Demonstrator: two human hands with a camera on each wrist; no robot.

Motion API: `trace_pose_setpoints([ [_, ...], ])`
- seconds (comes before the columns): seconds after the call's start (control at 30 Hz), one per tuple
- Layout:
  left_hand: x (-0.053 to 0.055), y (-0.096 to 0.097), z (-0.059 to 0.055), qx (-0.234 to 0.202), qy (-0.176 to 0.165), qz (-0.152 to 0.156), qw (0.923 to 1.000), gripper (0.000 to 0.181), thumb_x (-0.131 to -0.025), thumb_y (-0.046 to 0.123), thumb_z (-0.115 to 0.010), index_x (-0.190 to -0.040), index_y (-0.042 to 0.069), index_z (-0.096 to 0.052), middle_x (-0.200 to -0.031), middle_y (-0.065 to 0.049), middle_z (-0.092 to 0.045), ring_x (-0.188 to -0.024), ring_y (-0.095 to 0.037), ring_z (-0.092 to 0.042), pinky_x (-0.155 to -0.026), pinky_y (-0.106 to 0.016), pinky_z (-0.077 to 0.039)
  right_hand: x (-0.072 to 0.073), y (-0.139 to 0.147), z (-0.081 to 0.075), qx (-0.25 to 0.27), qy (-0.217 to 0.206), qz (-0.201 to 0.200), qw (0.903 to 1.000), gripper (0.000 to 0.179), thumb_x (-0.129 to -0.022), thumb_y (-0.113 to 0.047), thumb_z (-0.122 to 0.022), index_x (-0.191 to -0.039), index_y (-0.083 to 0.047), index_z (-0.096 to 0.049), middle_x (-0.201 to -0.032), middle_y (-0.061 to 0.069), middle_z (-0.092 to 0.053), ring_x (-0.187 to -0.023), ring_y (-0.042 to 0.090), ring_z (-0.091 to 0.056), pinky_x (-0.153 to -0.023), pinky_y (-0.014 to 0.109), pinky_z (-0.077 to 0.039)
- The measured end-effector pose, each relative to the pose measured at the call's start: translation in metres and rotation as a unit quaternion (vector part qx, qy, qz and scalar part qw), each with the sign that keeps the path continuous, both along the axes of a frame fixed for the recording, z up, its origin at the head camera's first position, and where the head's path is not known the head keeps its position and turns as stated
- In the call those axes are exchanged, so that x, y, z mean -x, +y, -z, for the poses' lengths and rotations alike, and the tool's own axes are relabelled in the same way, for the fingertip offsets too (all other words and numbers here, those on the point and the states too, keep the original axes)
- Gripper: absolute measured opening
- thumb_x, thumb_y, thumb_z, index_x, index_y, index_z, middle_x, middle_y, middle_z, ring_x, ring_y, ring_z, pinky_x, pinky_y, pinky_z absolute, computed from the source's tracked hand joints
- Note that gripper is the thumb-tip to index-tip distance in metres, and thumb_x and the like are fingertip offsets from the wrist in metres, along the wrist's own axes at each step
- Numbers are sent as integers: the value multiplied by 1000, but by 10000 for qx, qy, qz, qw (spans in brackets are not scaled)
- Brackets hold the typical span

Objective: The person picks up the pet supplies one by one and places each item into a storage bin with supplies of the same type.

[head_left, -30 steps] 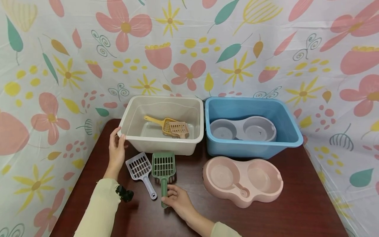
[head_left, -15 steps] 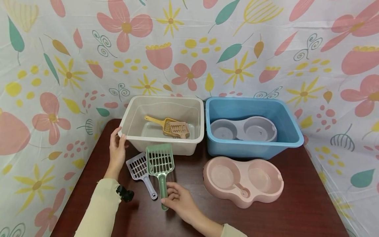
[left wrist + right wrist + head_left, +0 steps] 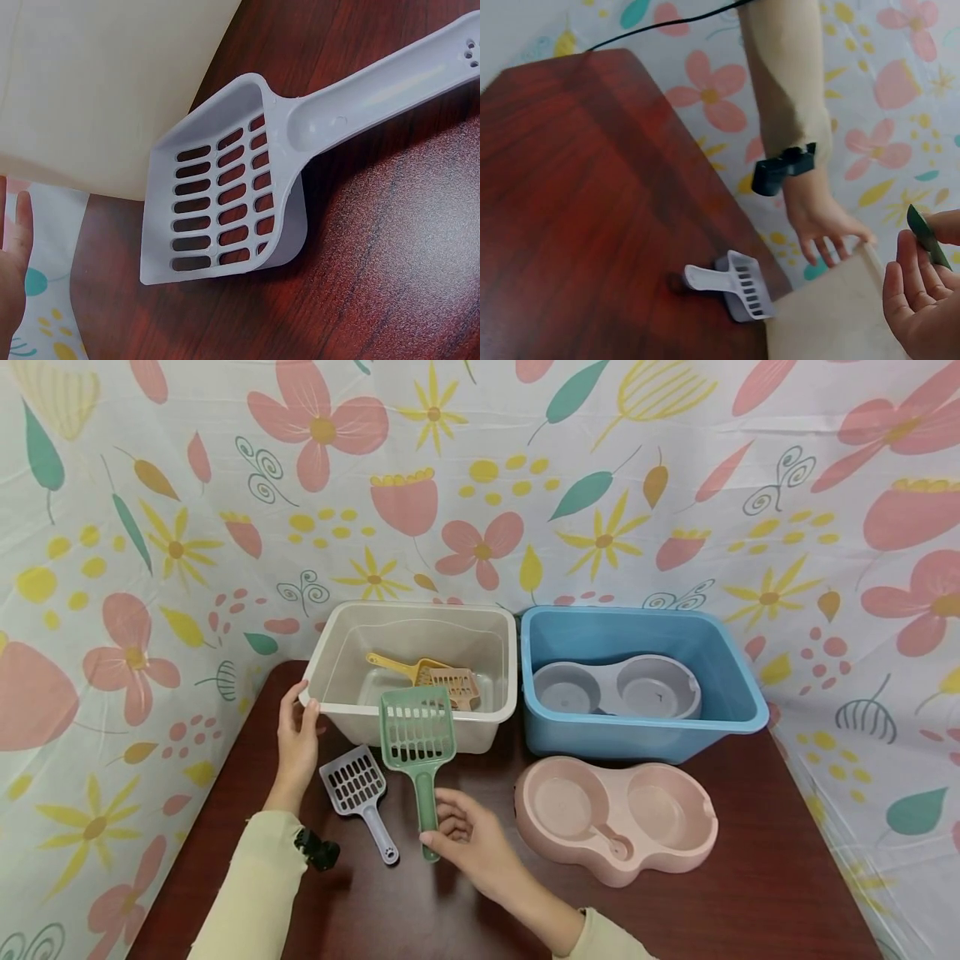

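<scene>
My right hand (image 3: 476, 843) pinches the handle of a green litter scoop (image 3: 416, 727) between thumb and fingers. The scoop's slotted head is raised and overlaps the front rim of the beige litter box (image 3: 480, 735) in the head view. At that box's front left corner, my left hand (image 3: 296, 735) holds the rim with thumb and fingers. A lilac litter scoop (image 3: 354, 783) lies on the table in front of the box, seen large in the left wrist view. Inside the box lie a yellow scoop (image 3: 390, 665) and a tan scoop (image 3: 465, 687), partly covered by the green one.
To the right of the beige box stands a blue litter box (image 3: 607, 739), with a grey double bowl (image 3: 607, 685) in it. In front sits a pink double bowl (image 3: 615, 818) on the dark red table (image 3: 712, 910). Behind hangs a flowered curtain (image 3: 480, 460).
My right hand has lifted the green scoop off the table and moved it up and forward, its head now over the box's front rim. My left hand has stayed at the corner.
</scene>
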State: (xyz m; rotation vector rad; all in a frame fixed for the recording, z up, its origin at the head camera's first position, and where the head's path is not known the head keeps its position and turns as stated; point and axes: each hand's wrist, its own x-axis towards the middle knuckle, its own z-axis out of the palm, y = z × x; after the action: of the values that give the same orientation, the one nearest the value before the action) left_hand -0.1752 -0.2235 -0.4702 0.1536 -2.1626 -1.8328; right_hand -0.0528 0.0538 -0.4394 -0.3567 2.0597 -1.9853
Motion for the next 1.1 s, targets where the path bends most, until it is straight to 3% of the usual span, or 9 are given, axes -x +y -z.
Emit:
trace_pose_setpoints([
  [0.2,12,-9,23,-13,-40,-120,9999,47,-107,24,-43,-152,16,-34,-134,-17,-48,-102,-5,-49,-85,-32,-44,11,4,-8,-81,189,115,9997,47,-89,-5,-72,-132,4,-56,-104,17,-67,-86,15,-63,-79,24,-50],
  [0.5,14,-10,27,-5,39,-152,9999,46,-107,28,-45,-151,19,-37,-130,-13,-50,-104,-9,-51,-85,-33,-45,31,8,-16,-214,296,421,9984,49,-89,-3,-73,-134,5,-55,-103,15,-67,-88,19,-63,-79,24,-50],
  [0.63,12,-11,22,-34,-43,-108,9999,46,-107,23,-46,-150,15,-37,-133,-15,-50,-103,-6,-51,-85,-30,-46,41,10,-20,-285,326,538,9976,52,-88,-2,-73,-136,6,-54,-104,16,-67,-87,19,-64,-77,24,-51],
  [0.83,2,-7,-5,-50,-85,104,9999,45,-105,14,-46,-147,3,-36,-132,-24,-48,-97,-1,-51,-78,-21,-47,56,14,-30,-462,484,584,9961,54,-89,-4,-72,-138,6,-52,-106,16,-67,-90,23,-66,-77,26,-52],
  [1.1,0,-10,-17,-41,-413,162,9990,45,-104,16,-51,-145,4,-39,-130,-13,-51,-102,-5,-52,-84,-30,-48,74,16,-35,-720,444,702,9939,54,-89,-6,-73,-138,4,-53,-109,15,-66,-94,26,-66,-80,32,-52],
])
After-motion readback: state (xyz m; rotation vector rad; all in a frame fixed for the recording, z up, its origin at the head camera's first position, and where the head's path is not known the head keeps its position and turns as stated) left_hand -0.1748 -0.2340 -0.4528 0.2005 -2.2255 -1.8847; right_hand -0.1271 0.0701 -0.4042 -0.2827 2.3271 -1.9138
